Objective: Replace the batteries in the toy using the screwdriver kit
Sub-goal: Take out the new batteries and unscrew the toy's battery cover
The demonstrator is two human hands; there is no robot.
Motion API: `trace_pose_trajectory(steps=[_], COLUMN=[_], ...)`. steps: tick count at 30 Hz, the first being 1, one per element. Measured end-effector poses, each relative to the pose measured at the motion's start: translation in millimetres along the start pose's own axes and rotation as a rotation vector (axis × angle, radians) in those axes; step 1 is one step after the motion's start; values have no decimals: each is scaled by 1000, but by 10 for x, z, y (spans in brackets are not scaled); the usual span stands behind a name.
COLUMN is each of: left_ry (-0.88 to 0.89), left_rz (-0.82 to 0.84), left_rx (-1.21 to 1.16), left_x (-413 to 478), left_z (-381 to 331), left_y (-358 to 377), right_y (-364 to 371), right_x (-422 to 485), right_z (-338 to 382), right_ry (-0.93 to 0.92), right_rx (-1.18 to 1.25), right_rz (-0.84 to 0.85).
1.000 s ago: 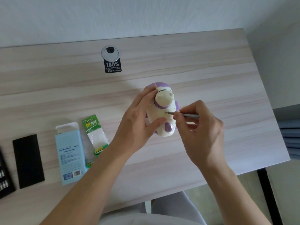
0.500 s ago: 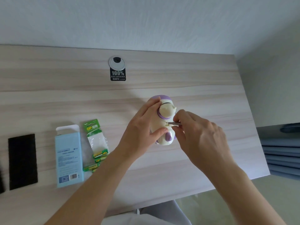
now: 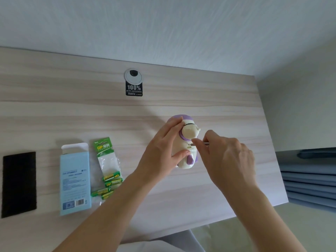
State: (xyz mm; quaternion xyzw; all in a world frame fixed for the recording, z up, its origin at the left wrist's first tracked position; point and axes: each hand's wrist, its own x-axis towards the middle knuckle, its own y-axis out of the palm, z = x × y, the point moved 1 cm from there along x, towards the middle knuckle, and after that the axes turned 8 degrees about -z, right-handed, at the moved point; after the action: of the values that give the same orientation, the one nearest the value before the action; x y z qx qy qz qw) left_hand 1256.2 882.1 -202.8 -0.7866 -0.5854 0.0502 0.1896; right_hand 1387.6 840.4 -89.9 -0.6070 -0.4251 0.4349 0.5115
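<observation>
**Toy, cream with purple trim, at the right-hand part of the desk.** It stands roughly upright; we cannot tell whether its base rests on the desk or is lifted clear.

Our left hand grips the toy from its left. The fingers curl over the purple top and the thumb presses the lower body.

Our right hand, just right of the toy, pinches the screwdriver between thumb and forefinger, with the other fingers loosely curled. The thin shaft lies nearly level. Its tip meets the toy's body just below the purple collar, where we take the cover screw to be; the screw itself is too small to make out.

Stage, as we judge it: the cover fastening is being worked. No cover lies apart from the toy, so we read the compartment as closed. We cannot tell whether the screw is being loosened or driven home.

Well left of the toy, green batteries lie loose at the mouth of their opened pack; we cannot tell whether they are fresh or spent. Farther left of the toy are a pale blue box and then a black pad. Behind the toy, to the left, a grommet sits in the desk.

If this is the loosening step, what remains is to lift the cover, swap the cells and refasten.
</observation>
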Motion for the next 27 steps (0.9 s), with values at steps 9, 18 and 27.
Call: trace_pose_trajectory(steps=[9,18,27], left_ry=[18,17,39], left_rz=[1,-33,-20], left_rx=[-26,-19,34], left_x=[-5,17,-1], left_z=[37,37,50], left_y=[-23,-11,-7], right_y=[-25,-14,105], right_x=[-1,56,-12], right_z=[5,-71,-37], right_ry=[-132,-25,-19], right_rx=[211,143,267], right_rz=[-47,-46,-93])
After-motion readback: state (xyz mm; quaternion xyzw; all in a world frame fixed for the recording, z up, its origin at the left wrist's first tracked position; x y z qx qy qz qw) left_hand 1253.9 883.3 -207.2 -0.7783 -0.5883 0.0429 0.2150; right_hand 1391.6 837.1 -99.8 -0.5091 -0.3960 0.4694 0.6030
